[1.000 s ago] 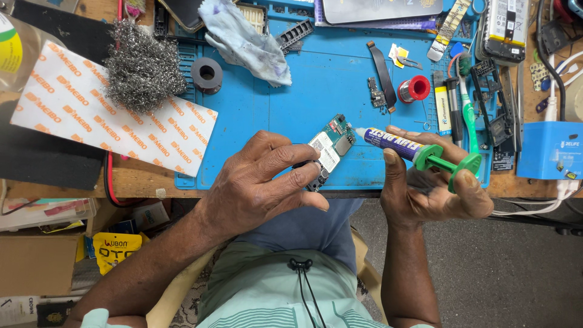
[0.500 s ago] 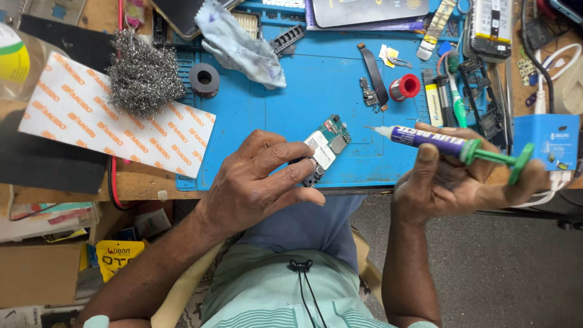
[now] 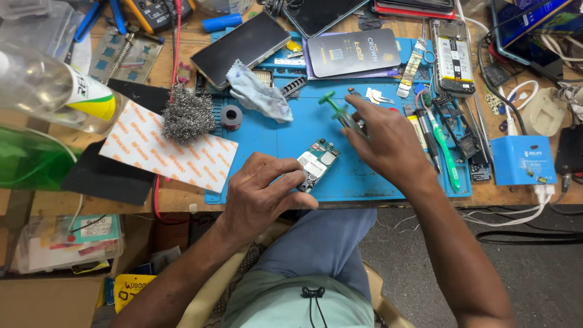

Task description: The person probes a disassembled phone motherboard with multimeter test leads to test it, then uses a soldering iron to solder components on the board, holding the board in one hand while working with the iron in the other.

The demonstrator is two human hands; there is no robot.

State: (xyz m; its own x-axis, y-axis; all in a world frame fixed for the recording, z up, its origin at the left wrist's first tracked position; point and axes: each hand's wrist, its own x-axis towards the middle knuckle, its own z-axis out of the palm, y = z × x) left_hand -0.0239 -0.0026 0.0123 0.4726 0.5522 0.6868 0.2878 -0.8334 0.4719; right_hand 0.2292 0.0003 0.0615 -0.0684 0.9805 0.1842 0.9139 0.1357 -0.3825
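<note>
Pinching a small circuit board [image 3: 317,164] by its near edge, the left hand [image 3: 264,193] keeps it flat on the blue mat [image 3: 273,143], fingers curled narrow with the thumb along the lower side. The right hand [image 3: 384,141] lies further up the mat with its fingers closed around a green-plunger syringe [image 3: 337,110], whose plunger end pokes out toward the far side; the tip is hidden under the fingers, so I cannot tell which way it points or whether it touches the mat. The main risk, as I judge it, is the grip on the board: only fingertips hold one edge, so a push from the other side could pivot it or flick it off the near rim of the mat, which sits just beside the table edge above the person's lap. A second risk lies with the syringe: a squeeze on the plunger while the tip is out of sight could leave a blob on the mat or on the wrong part of the board. The right wrist also lies near a green-handled tool [image 3: 446,155] and small loose parts at the mat's right side, and a careless sweep could knock them about. Steel wool [image 3: 187,115] and a crumpled cloth [image 3: 260,96] lie well apart from the board, so stray fibres look a lesser worry.
</note>
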